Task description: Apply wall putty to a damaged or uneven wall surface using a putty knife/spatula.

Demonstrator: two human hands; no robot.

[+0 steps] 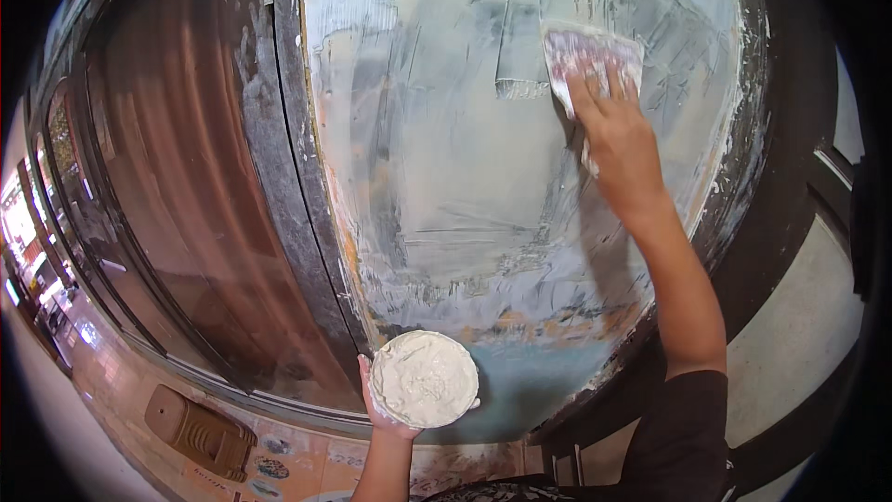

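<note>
My right hand (613, 130) grips a wide putty knife (595, 51) smeared with pale filler, its blade against the upper right of the wall panel (465, 167). The fingers lie spread along the blade, and the handle is mostly hidden under the palm. Patchy grey and whitish putty covers much of the panel, with a raw blue-green strip at its bottom. Lower down, my left hand (395, 423) holds up a round tub (423, 381) from below and the side. Thick off-white putty fills the tub to near its rim.
Left of the panel stands a dark frame (288, 130) beside glass with a brown curtain (177, 149) behind it. A brown plastic stool (200, 432) lies on the tiled floor at lower left. Dark-framed pale panels (790, 335) stand on the right.
</note>
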